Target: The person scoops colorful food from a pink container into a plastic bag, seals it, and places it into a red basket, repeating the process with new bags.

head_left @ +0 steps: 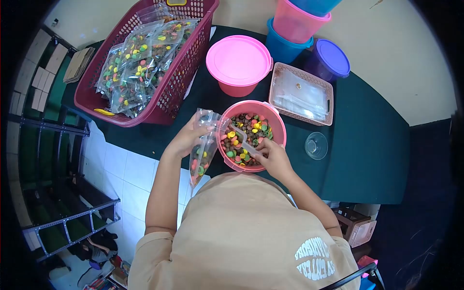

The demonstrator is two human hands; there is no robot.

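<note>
My left hand [187, 135] is closed on the upper part of a clear plastic bag [204, 152], which hangs at the left side of a pink bucket [282, 126]. Colourful button-shaped candies fill the lower part of the bag. More candies [256, 126] in brown, green, yellow and pink lie inside the bucket. My right hand [273, 157] grips the handle of a pale translucent scoop [247, 146] over these candies. The scoop's head points toward the bag's mouth; how much it carries I cannot make out.
A maroon basket [166, 99] holds several filled candy bags. Behind the bucket stands a pink lidded tub [239, 63]. To the right are a tray of flat plastic bags [302, 92], a clear glass bowl [316, 146], a purple-lidded tub [332, 58] and stacked buckets [290, 41].
</note>
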